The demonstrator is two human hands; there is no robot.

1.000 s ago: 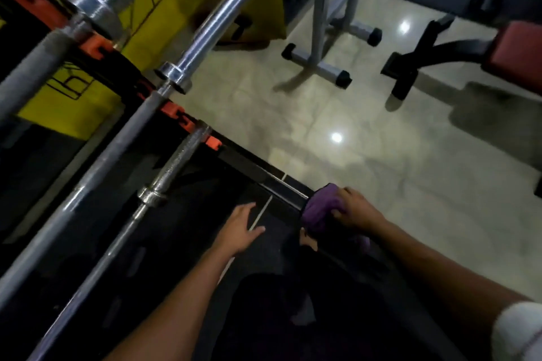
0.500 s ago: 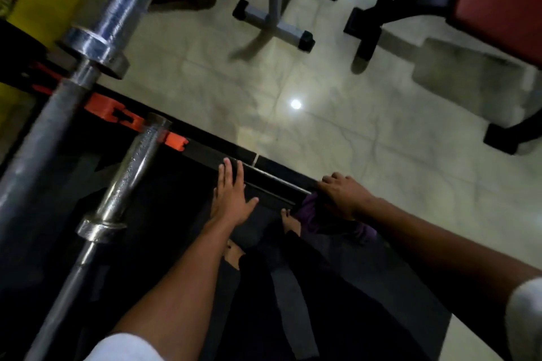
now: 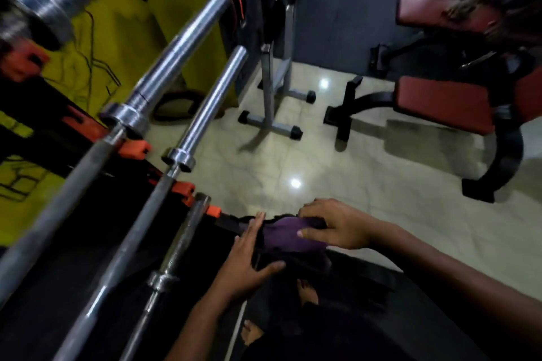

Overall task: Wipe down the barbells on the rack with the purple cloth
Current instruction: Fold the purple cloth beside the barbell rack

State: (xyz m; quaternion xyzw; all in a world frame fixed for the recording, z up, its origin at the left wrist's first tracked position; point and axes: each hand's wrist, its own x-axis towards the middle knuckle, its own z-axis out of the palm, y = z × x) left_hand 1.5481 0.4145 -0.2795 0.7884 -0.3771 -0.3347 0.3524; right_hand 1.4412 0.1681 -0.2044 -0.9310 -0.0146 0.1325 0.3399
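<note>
The cloth [image 3: 289,236] at lower centre is purple. Silver-grey barbells [image 3: 202,107] cross orange rack clips [image 3: 133,149] at left, before a yellow wall [image 3: 117,38]. Red bench pads [image 3: 443,102] sit upper right over the pale cream floor [image 3: 293,161].

No legible text or labels

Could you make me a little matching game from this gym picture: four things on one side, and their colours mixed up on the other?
Things:
1. cloth
2. bench pad
3. rack clip
4. wall panel

Colours:
A. yellow
B. orange
C. purple
D. red

Pairs: 1-C, 2-D, 3-B, 4-A. The right hand grips the cloth; the left hand lies open beside it.
</note>
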